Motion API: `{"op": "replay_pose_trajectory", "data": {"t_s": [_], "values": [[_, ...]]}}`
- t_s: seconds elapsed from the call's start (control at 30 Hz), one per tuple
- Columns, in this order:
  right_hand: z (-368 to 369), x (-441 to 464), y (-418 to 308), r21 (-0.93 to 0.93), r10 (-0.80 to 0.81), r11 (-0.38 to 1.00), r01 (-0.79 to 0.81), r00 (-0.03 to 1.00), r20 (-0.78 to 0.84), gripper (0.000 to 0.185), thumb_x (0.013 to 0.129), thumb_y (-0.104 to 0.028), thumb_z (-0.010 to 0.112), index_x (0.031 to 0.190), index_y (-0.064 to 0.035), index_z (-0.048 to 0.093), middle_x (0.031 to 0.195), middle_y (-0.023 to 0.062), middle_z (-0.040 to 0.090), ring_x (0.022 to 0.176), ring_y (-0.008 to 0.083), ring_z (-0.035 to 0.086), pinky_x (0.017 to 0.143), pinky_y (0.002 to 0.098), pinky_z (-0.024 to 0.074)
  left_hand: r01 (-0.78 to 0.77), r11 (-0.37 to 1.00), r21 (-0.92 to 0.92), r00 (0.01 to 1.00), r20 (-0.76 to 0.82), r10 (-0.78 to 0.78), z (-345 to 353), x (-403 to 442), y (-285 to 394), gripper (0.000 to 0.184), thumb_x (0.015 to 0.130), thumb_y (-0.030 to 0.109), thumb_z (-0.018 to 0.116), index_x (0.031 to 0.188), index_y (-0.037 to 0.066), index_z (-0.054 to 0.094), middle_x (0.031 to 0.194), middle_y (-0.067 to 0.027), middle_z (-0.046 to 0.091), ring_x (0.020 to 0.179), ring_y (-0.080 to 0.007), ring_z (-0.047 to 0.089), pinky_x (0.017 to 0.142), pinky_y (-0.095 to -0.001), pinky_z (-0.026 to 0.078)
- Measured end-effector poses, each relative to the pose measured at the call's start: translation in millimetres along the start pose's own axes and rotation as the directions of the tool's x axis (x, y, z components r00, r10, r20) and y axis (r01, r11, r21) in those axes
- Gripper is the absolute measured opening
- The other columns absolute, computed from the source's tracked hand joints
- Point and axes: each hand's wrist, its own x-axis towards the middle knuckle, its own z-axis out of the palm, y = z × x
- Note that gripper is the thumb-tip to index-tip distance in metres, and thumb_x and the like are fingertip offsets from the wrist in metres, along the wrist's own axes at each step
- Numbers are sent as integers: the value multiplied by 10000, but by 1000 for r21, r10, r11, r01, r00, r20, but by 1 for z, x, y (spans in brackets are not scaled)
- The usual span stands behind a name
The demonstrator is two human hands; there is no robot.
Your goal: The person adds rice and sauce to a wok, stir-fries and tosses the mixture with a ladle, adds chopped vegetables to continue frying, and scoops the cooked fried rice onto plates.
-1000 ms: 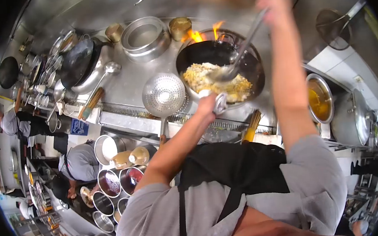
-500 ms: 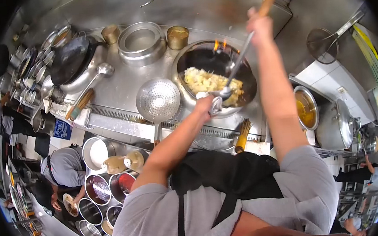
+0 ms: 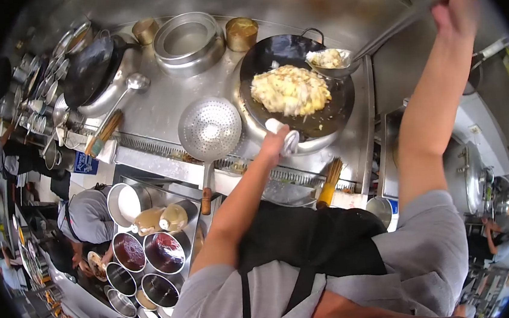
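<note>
My left hand [image 3: 274, 144] is closed round a folded white cloth [image 3: 290, 142] at the near rim of a dark wok [image 3: 345, 105]. A pale yellow and white heap of fried food, maybe rice or egg [image 3: 291, 90], lies in the wok. High at the right, my right hand [image 3: 454, 2], a little blurred, grips the handle of a long ladle [image 3: 352, 65]. The ladle's bowl is over the wok's right side, with some of the same food [image 3: 329, 59] in it. Its handle end is hidden by the hand.
A perforated skimmer [image 3: 210, 129] lies left of the wok. Stacked metal pots [image 3: 189, 43] and a brass-coloured can [image 3: 242, 34] stand behind. A bamboo brush [image 3: 329, 183] rests at the front edge. Several sauce pots [image 3: 164, 251] stand at lower left, near a co-worker [image 3: 92, 215].
My right hand has swung up and right with the ladle, whose bowl now carries food. The food in the wok has shifted into a rounder heap. Flames behind the wok no longer show.
</note>
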Motion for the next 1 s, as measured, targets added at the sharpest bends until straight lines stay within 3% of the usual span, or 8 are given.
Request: {"op": "replay_pose_trajectory", "data": {"t_s": [0.07, 0.13, 0.2, 0.53, 0.57, 0.7, 0.8, 1.0], "values": [[79, -26, 116, -684, -534, 688, 244, 808, -250, 216, 903, -154, 673, 756, -74, 537, 576, -14, 459, 501, 103, 467, 454, 271, 395, 10, 1000, 2, 1000, 1, -10, -19, -14, -14, 278, 936, 198, 578, 1123, -5, 544, 975, -81, 649, 817, -182, 653, 690, -365, 557], [46, -37, 238, -877, -622, 291, -382, 621, -477, 240, 902, -153, 668, 738, -110, 498, 594, -10, 472, 506, 99, 490, 443, 277, 396, -188, 981, 44, 980, 74, 184, -54, -44, -29, 400, 897, 183, 613, 1234, 4, 491, 1077, -80, 634, 911, -182, 642, 812, -348, 540], [-6, -44, 293, -639, -312, 760, -118, 796, -519, 257, 884, -135, 697, 764, -121, 471, 600, -27, 471, 440, 87, 415, 420, 242, 350, -336, 854, 397, 933, 18, 359, -83, -81, -22, 620, 792, 122, 676, 1338, 19, 401, 1203, -111, 578, 1065, -228, 589, 961, -364, 463], [57, -61, 282, -785, -317, 614, -85, 884, -343, 225, 876, -210, 705, 810, -72, 540, 636, 5, 508, 501, 98, 477, 469, 245, 381, 203, 253, 946, 831, -303, 466, -139, -77, -69, 707, 693, 153, 748, 1349, 109, 490, 1225, -248, 566, 1177, -390, 531, 980, -459, 444], [7, -68, 321, -793, -256, 599, -108, 913, -318, 238, 863, -249, 725, 830, -89, 552, 636, -7, 518, 521, 91, 500, 473, 245, 391, -67, 217, 974, 773, -87, 629, -123, -97, -46, 646, 736, 135, 745, 1341, 119, 519, 1292, -211, 536, 1231, -357, 494, 1008, -456, 420], [56, -22, 262, -927, -156, 303, -223, 947, -279, 286, 850, -298, 747, 871, -70, 575, 624, -33, 521, 531, 77, 492, 472, 255, 394, -847, 432, 310, 491, 767, 413, -27, -206, 79, 208, 836, 77, 683, 1043, 69, 698, 1107, -121, 652, 1051, -331, 599, 920, -431, 469], [128, -42, 190, -801, -232, 598, 8, 959, -164, 296, 840, -317, 754, 762, -68, 615, 583, -40, 516, 498, 62, 458, 486, 227, 384, -805, 564, -181, -20, 960, 280, 28, -255, 115, 102, 885, 117, 661, 967, 88, 714, 1024, -64, 649, 874, -259, 599, 743, -355, 484], [19, -61, 301, -879, -286, 437, -191, 897, -337, 232, 884, -256, 695, 836, -69, 567, 609, -53, 491, 513, 74, 457, 490, 232, 380, -791, 579, -196, -149, 980, 128, 36, -263, 119, 63, 865, 142, 662, 925, 121, 663, 1006, -51, 616, 820, -275, 545, 672, -371, 464]]}}
